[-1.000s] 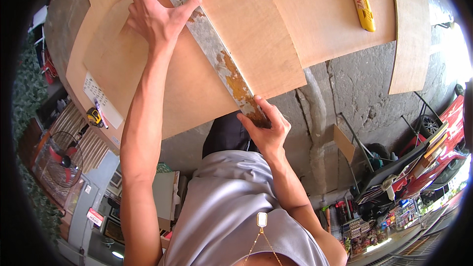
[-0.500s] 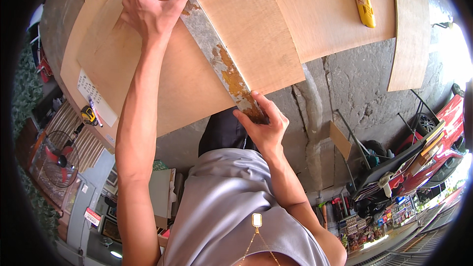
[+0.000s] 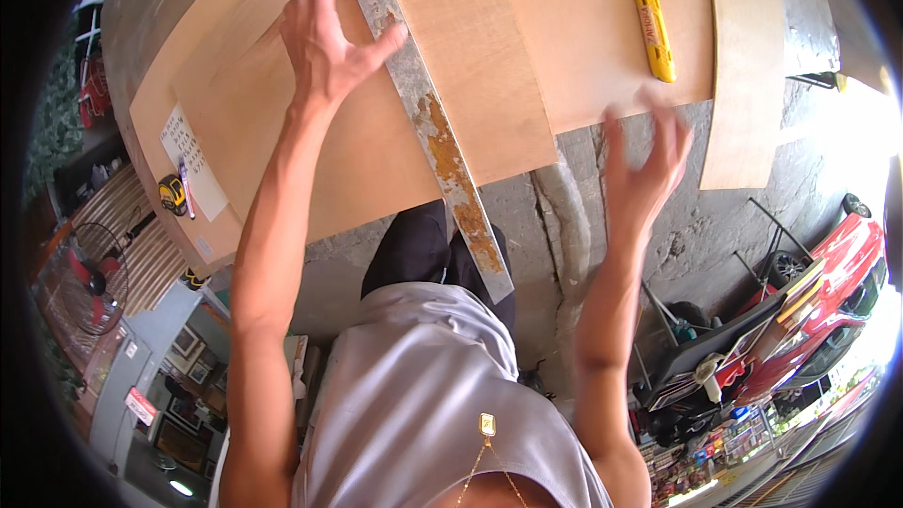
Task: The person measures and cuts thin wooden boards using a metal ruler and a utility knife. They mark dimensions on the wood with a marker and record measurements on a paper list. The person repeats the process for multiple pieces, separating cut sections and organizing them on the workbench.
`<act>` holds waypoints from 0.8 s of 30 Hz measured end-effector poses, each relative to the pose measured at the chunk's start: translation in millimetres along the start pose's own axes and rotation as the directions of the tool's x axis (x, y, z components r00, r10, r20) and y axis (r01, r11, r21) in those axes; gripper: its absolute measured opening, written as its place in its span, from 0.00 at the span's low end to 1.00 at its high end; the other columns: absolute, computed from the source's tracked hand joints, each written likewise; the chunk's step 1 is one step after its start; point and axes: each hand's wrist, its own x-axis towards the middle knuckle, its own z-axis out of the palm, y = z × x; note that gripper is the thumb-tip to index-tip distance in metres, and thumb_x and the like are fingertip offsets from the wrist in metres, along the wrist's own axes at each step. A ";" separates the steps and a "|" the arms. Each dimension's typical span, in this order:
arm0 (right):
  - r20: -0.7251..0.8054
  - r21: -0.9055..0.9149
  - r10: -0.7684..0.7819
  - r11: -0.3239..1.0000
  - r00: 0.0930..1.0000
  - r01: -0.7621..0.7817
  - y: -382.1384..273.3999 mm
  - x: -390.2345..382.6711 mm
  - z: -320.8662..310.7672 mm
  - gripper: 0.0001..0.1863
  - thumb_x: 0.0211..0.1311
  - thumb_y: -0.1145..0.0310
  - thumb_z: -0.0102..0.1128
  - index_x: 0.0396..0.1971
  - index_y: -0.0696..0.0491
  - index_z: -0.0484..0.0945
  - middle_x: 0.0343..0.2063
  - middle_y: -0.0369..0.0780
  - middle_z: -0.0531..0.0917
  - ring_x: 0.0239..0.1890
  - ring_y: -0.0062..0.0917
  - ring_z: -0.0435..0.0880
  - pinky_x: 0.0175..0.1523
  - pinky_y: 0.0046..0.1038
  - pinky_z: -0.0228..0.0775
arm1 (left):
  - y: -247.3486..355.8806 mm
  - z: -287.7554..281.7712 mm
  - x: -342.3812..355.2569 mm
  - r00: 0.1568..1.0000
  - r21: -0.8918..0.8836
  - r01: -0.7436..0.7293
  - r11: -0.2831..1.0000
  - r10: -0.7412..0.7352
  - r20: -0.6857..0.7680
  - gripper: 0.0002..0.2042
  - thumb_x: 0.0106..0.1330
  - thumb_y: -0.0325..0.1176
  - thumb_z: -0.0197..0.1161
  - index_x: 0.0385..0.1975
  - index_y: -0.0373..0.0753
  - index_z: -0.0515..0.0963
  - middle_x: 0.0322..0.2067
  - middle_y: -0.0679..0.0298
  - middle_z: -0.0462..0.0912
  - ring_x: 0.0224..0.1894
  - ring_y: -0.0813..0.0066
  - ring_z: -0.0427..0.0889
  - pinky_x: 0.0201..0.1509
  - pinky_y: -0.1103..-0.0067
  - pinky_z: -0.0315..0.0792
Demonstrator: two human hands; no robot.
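Now, in the head view, the right grip (image 3: 644, 174) has left the bar's (image 3: 442, 146) near end, which juts past the edge of the plywood (image 3: 348, 165); that hand is blurred, fingers spread around nothing, just below the yellow cutter (image 3: 653, 28). Flat, straight grey metal with flaky brown patches makes the bar, lying across smooth, thin tan sheets; the cutter is slim, black-tipped. The left grip (image 3: 329, 61) is splayed wide, thumb over the bar, contact impossible to tell
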 end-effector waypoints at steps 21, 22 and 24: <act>0.581 0.810 -0.165 0.016 0.797 -0.587 -65.2 102.2 103.5 0.26 0.69 0.79 0.44 0.66 0.66 0.56 0.48 0.52 0.76 0.38 0.31 0.81 0.40 0.28 0.78 | 85.8 -34.5 34.7 0.587 0.496 -0.041 0.867 -0.381 0.715 0.51 0.37 0.41 0.82 0.63 0.25 0.62 0.66 0.42 0.60 0.69 0.51 0.59 0.69 0.43 0.53; 0.592 0.798 -0.171 -0.007 0.787 -0.602 -74.2 103.4 113.1 0.25 0.70 0.77 0.45 0.65 0.66 0.57 0.48 0.51 0.76 0.37 0.31 0.82 0.39 0.29 0.78 | 86.3 -35.8 35.3 0.588 0.489 -0.031 0.872 -0.380 0.715 0.51 0.37 0.41 0.82 0.63 0.25 0.62 0.66 0.42 0.60 0.69 0.51 0.59 0.69 0.43 0.53; 0.634 0.748 -0.178 -0.110 0.753 -0.655 -89.0 101.0 117.5 0.24 0.71 0.76 0.44 0.64 0.65 0.58 0.50 0.52 0.76 0.38 0.31 0.81 0.41 0.28 0.78 | 87.8 -38.4 34.3 0.580 0.487 -0.031 0.873 -0.381 0.720 0.51 0.38 0.42 0.81 0.63 0.25 0.62 0.66 0.43 0.61 0.70 0.51 0.58 0.69 0.43 0.53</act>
